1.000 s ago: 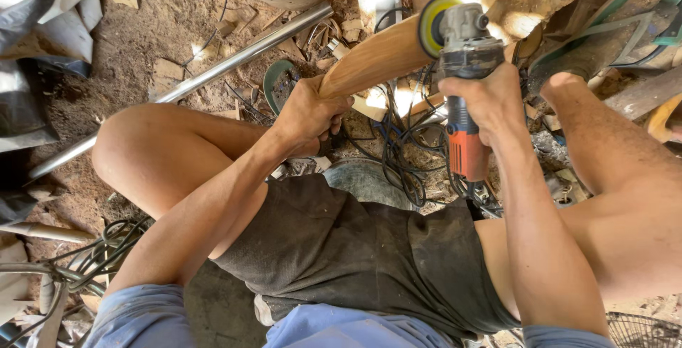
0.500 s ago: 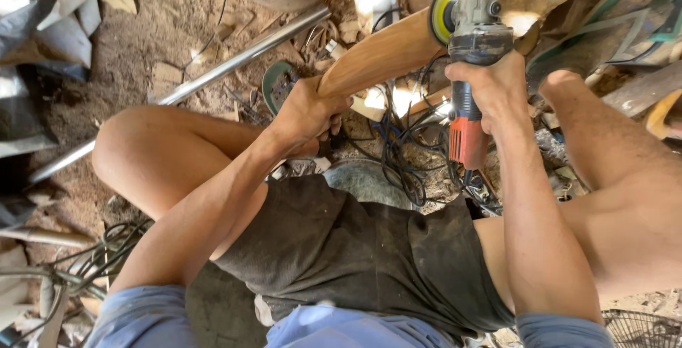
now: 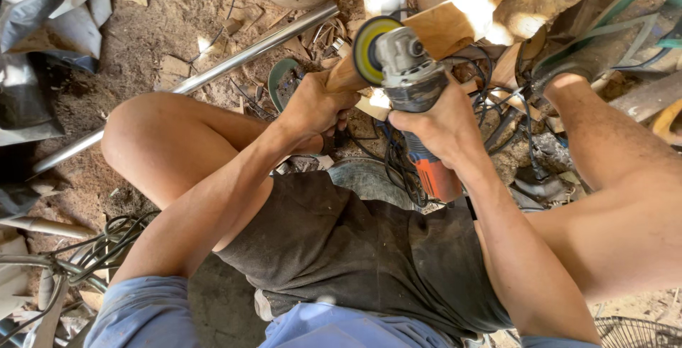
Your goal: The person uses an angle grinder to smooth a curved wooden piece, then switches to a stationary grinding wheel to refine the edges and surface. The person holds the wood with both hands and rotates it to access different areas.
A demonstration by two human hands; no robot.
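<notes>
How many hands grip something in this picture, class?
2. The left hand grips the wooden piece; the right hand grips the angle grinder. No other hands show.

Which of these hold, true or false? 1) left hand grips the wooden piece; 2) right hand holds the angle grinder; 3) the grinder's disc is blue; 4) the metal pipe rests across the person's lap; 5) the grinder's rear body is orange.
1) The left hand grips the near end of the long tan wooden piece. True.
2) The right hand holds the grey-headed angle grinder. True.
3) The grinder's disc is blue. False: the round sanding disc is yellow with a dark rim.
4) The metal pipe rests across the lap. False: the long silver metal pipe lies on the dirt ground beyond the left knee.
5) The grinder's rear body is orange. True.
</notes>
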